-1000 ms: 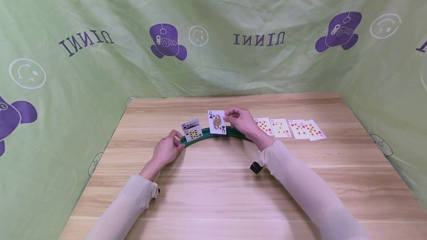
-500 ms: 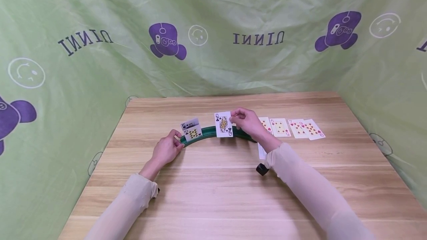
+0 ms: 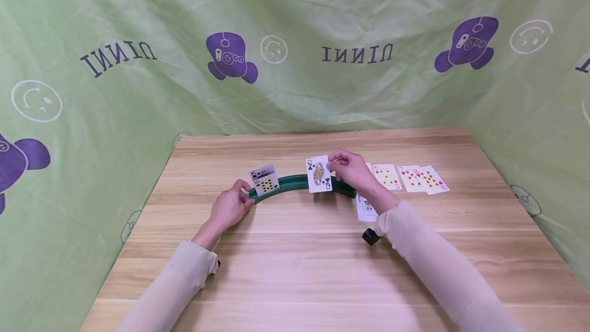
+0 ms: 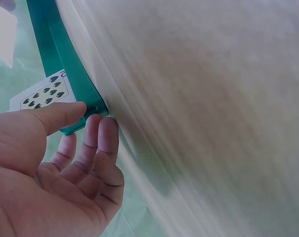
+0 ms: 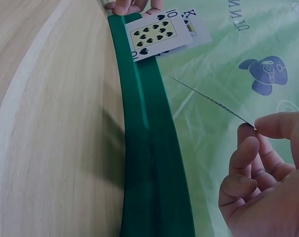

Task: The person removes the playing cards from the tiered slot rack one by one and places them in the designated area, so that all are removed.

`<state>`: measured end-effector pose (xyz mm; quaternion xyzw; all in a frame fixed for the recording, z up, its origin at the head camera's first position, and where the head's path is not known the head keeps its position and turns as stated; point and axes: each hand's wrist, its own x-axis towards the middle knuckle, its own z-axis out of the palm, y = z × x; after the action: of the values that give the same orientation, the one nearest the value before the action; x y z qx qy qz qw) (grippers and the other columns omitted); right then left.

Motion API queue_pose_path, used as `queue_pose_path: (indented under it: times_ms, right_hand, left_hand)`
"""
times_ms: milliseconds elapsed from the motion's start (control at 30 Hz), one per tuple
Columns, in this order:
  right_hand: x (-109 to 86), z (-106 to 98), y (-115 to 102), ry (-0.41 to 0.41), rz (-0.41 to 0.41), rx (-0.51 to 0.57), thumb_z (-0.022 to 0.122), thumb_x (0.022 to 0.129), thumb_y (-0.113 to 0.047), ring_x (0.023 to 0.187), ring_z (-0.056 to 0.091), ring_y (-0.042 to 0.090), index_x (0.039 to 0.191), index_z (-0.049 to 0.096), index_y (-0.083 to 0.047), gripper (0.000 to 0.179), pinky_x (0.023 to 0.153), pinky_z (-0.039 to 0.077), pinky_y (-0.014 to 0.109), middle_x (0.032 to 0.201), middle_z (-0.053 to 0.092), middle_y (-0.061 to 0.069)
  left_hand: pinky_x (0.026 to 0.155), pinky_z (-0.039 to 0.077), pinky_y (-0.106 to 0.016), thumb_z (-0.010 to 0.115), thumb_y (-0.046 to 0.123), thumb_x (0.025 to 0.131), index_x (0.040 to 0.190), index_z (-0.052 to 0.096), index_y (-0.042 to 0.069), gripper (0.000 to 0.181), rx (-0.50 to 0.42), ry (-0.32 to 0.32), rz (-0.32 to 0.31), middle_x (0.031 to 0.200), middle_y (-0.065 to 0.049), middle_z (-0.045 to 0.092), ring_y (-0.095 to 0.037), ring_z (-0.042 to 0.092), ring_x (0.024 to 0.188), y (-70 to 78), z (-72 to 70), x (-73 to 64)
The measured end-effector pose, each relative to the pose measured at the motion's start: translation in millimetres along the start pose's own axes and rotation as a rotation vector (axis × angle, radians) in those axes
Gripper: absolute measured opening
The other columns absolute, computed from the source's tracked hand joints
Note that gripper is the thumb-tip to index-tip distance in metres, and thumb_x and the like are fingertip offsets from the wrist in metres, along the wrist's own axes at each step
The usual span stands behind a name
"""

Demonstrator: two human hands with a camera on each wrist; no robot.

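Observation:
My left hand [image 3: 230,205] grips the left end of a curved green card holder [image 3: 294,182], thumb on top in the left wrist view. Near that end the ten of spades [image 3: 267,185] stands in the holder, and the king of spades [image 3: 261,171] stands behind it. My right hand [image 3: 352,170] pinches the queen of clubs [image 3: 318,173] by its right edge between thumb and fingers. The queen faces me and overlaps the middle of the holder in the head view. From the right wrist view it appears edge-on, apart from the green holder.
Face up on the wooden table [image 3: 295,270] to the right lie the five of diamonds [image 3: 387,176], a seven [image 3: 410,178] and a nine [image 3: 431,180]. A face card [image 3: 365,209] lies partly under my right wrist. Green cloth [image 3: 295,101] encloses the table's back and sides.
My right hand has moved to the right along the holder with the queen of clubs, and the face card near my wrist has come into view. My left hand has not moved.

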<state>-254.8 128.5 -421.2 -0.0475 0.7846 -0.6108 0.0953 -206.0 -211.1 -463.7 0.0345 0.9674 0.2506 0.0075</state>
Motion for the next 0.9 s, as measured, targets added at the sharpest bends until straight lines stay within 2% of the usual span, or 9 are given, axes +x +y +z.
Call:
queue_pose_path:
  times_ms: [300,600,900]
  right_hand:
    - [-6.6,-10,3,0.001,-0.011,0.028,0.063,0.094,-0.013,0.062,0.051,0.009,0.118,0.059,0.002,0.028,0.057,0.04,0.022,0.077,0.062,-0.006]
    - [-14.0,-21,5,0.013,0.018,-0.002,0.061,0.096,-0.015,0.062,0.051,0.01,0.119,0.059,-0.003,0.026,0.057,0.04,0.024,0.081,0.064,-0.006]
    - [-20.6,-31,9,0.03,0.027,-0.022,0.06,0.096,-0.015,0.063,0.052,0.011,0.121,0.058,-0.002,0.028,0.056,0.038,0.022,0.074,0.062,-0.008]
  left_hand:
    - [0.072,0.048,-0.037,0.073,0.019,0.089,0.113,0.055,0.014,0.03,-0.004,0.004,-0.001,0.094,-0.004,0.076,-0.019,0.068,0.08,-1.3,1.0,0.2]
    - [0.072,0.048,-0.037,0.072,0.019,0.089,0.113,0.055,0.013,0.03,-0.002,0.002,0.003,0.093,-0.004,0.077,-0.02,0.068,0.081,-2.0,1.2,-0.2]
    - [0.073,0.049,-0.038,0.073,0.019,0.089,0.113,0.055,0.014,0.03,-0.012,0.006,-0.001,0.093,-0.004,0.076,-0.02,0.068,0.08,-1.8,1.2,0.4]
